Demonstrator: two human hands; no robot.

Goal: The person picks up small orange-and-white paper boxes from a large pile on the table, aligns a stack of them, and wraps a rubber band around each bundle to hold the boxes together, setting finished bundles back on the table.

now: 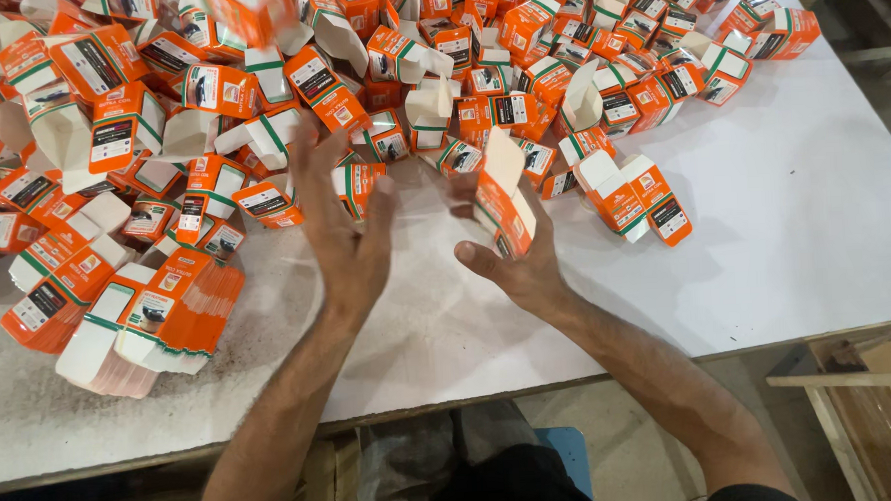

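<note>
Right hand (511,263): clasps one orange carton (504,203), flap up.
Left hand (344,220): open, fingers spread, holding nothing.
Behind: heap of cartons (358,74) on white table (816,244).

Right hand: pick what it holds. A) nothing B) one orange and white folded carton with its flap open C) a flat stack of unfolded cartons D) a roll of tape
B: the right hand grips a single orange and white carton, its white flap standing up, while the flat stack lies on the white table, left of the open left hand.
</note>
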